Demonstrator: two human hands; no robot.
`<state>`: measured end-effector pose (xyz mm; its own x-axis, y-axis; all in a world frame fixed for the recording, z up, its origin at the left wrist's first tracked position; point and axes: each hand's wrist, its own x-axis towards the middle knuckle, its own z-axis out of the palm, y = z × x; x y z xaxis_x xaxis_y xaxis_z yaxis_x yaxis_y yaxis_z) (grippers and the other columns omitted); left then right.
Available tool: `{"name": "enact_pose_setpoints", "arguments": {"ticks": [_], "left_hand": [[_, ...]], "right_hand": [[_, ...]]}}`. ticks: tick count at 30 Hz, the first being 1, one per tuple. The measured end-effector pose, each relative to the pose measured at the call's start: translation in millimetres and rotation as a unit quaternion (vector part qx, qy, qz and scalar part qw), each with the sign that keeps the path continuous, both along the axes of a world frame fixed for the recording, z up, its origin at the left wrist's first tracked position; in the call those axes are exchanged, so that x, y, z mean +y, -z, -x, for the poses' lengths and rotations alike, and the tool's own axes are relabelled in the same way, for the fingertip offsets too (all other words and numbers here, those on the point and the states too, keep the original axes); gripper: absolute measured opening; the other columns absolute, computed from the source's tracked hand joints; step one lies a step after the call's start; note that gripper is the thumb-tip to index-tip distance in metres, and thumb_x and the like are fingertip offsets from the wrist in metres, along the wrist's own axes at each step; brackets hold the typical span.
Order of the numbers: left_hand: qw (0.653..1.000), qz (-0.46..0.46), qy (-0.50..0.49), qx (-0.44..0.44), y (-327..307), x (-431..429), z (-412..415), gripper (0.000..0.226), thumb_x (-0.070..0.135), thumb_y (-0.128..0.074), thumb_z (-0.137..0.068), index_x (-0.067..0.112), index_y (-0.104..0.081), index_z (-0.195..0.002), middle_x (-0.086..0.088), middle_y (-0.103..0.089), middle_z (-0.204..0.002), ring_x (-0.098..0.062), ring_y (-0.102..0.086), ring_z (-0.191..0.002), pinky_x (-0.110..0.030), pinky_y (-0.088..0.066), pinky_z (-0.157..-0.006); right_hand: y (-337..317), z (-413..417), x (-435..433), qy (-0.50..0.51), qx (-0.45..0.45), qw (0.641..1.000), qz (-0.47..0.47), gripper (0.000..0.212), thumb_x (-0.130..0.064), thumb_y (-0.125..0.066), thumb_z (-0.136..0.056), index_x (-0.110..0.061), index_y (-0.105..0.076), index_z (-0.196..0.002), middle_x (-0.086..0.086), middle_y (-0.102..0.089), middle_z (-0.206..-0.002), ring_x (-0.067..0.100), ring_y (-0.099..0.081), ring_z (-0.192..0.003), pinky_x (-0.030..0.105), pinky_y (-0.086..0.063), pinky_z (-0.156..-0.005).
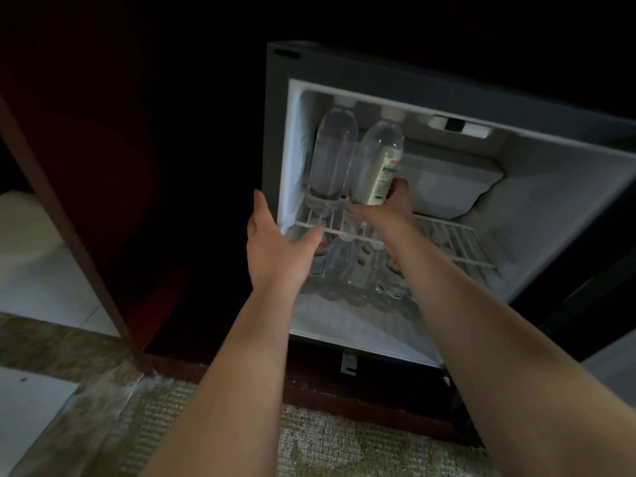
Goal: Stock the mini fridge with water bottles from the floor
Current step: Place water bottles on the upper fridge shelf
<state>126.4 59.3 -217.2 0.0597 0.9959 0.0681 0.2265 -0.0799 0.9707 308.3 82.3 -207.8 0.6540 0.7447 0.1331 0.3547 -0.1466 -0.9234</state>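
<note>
The mini fridge (pixel 550 208) stands open, white inside. On its wire shelf (pixel 447 235) two clear water bottles stand upright at the left. My right hand (pixel 389 208) reaches over the shelf and grips the base of the right bottle (pixel 377 163), which has a white label. The left bottle (pixel 332 156) stands beside it, touching it. My left hand (pixel 275 249) hovers open at the fridge's left front edge, fingers spread, holding nothing. Several more bottles (pixel 358 270) fill the compartment under the shelf.
A white freezer box (pixel 451 184) sits at the back right above the shelf. A dark cabinet wall (pixel 172 166) borders the fridge on the left. A beige carpet (pixel 327 442) lies below, and pale floor tiles (pixel 41 277) show at far left.
</note>
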Motion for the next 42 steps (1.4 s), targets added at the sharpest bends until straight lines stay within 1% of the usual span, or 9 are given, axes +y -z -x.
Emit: {"name": "enact_pose_setpoints", "arguments": {"ticks": [6,9,11,16,19,22,26,34,42], "left_hand": [[0.999,0.018,0.028,-0.027,-0.2,0.7,13.8,0.088,0.031,-0.069,-0.083,0.037,-0.012,-0.15,0.002,-0.028,-0.154,-0.002,-0.045,-0.126,-0.01,-0.034,-0.081],[0.998,0.028,0.035,-0.037,-3.2,0.0,16.0,0.085,0.026,-0.068,-0.084,0.036,-0.015,-0.15,-0.001,-0.032,-0.152,0.026,-0.047,-0.065,0.005,-0.031,-0.045],[0.998,0.032,0.032,-0.036,-2.8,0.0,15.3,0.084,0.024,-0.068,-0.085,0.035,-0.016,-0.15,-0.001,-0.033,-0.151,0.028,-0.042,-0.053,0.003,-0.03,-0.038],[0.998,0.032,0.041,-0.028,-3.4,-0.1,18.8,0.085,0.026,-0.067,-0.085,0.037,-0.013,-0.15,0.003,-0.03,-0.153,0.011,-0.039,-0.069,0.003,-0.032,-0.042],[0.998,0.037,0.055,-0.012,-3.4,1.9,21.0,0.087,0.027,-0.067,-0.085,0.036,-0.012,-0.15,0.003,-0.031,-0.153,0.014,-0.042,-0.092,-0.002,-0.031,-0.049],[0.998,0.032,0.052,-0.009,-6.8,-1.2,22.9,0.083,0.024,-0.065,-0.086,0.031,-0.014,-0.151,0.0,-0.039,-0.146,0.03,-0.045,-0.058,0.0,-0.031,-0.04],[0.999,0.039,0.032,0.018,-12.3,-5.4,22.4,0.081,0.032,-0.065,-0.084,0.02,-0.02,-0.15,-0.006,-0.028,-0.153,-0.018,-0.042,-0.131,-0.018,-0.035,-0.081],[0.991,0.068,0.095,0.064,-38.8,-51.1,23.0,0.069,0.035,-0.066,-0.082,0.011,-0.034,-0.139,-0.009,-0.039,-0.14,-0.027,-0.048,-0.119,-0.03,-0.042,-0.085],[0.979,0.033,0.156,0.128,-84.2,-140.1,30.1,0.054,0.031,-0.062,-0.086,0.01,-0.047,-0.132,-0.007,-0.047,-0.13,-0.021,-0.054,-0.101,-0.028,-0.044,-0.08]], "right_hand": [[0.2,-0.5,6.4,-0.013,-0.027,1.0,-0.001,0.069,-0.016,-0.085,-0.068,-0.012,-0.041,-0.122,-0.001,-0.056,-0.103,0.016,-0.056,-0.09,0.027,-0.043,-0.075],[2.5,-2.2,9.9,-0.015,-0.046,0.999,0.004,0.068,-0.019,-0.084,-0.07,-0.012,-0.041,-0.123,0.0,-0.057,-0.105,0.016,-0.056,-0.09,0.026,-0.043,-0.074],[2.7,-2.7,11.1,-0.012,-0.054,0.998,0.005,0.069,-0.021,-0.083,-0.071,-0.013,-0.041,-0.124,0.001,-0.058,-0.108,0.017,-0.057,-0.091,0.027,-0.043,-0.075],[5.7,-0.6,9.8,0.004,-0.017,1.0,0.011,0.082,-0.024,-0.086,-0.067,-0.01,-0.038,-0.132,0.007,-0.062,-0.118,0.021,-0.062,-0.097,0.028,-0.05,-0.073],[6.0,2.4,1.9,0.012,0.001,1.0,0.012,0.089,-0.023,-0.087,-0.065,-0.009,-0.036,-0.137,0.01,-0.06,-0.126,0.022,-0.061,-0.109,0.034,-0.051,-0.091],[3.4,8.8,-11.6,0.01,-0.005,1.0,0.024,0.078,-0.024,-0.083,-0.071,-0.01,-0.04,-0.134,0.009,-0.057,-0.131,0.018,-0.058,-0.107,0.027,-0.049,-0.084],[-5.4,19.1,-46.7,0.051,-0.081,0.995,0.042,0.067,-0.031,-0.073,-0.081,-0.017,-0.039,-0.136,0.004,-0.05,-0.136,0.019,-0.055,-0.105,0.007,-0.038,-0.05],[-23.1,46.4,-128.8,-0.003,-0.039,0.994,0.102,0.011,-0.025,-0.068,-0.083,-0.014,-0.069,-0.088,-0.004,-0.067,-0.069,0.006,-0.063,-0.058,0.031,-0.057,-0.072],[-66.9,73.5,-234.2,-0.009,0.02,0.997,0.074,0.009,-0.024,-0.066,-0.085,-0.016,-0.063,-0.082,0.003,-0.069,-0.076,0.014,-0.064,-0.06,0.025,-0.05,-0.061]]}}
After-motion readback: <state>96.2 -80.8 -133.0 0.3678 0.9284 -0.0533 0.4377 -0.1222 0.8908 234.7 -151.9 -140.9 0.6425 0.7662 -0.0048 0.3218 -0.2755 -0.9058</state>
